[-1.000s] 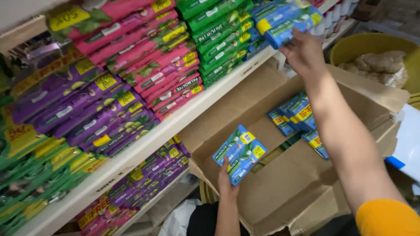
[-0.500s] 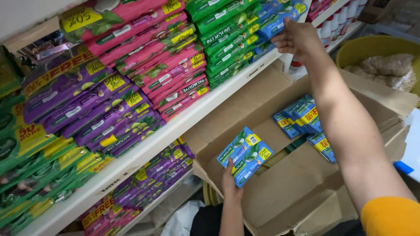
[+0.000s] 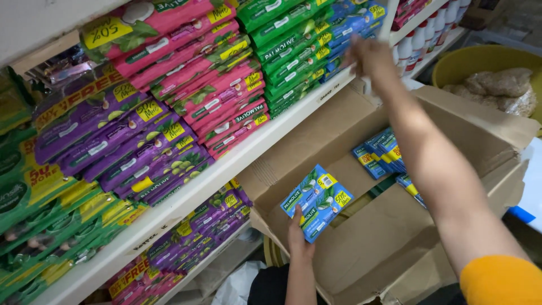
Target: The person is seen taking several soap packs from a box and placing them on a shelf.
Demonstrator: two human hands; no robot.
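My left hand [image 3: 297,234] grips a small stack of blue and green soap packets [image 3: 317,201] above the open brown cardboard box [image 3: 372,248]. My right hand [image 3: 370,56] is blurred at the white shelf edge [image 3: 226,169] by the blue packet rows [image 3: 353,25]; I cannot tell its grip. I judge the fanned stack could slide apart, being pinched only from below

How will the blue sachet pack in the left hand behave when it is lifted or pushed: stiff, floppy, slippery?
The blue sachet pack looks thin and flat, so probably light and somewhat floppy. The left hand holds it from its lower end and it stays fairly straight, so several stacked layers may stiffen it. Its glossy wrapper suggests it could slide easily.
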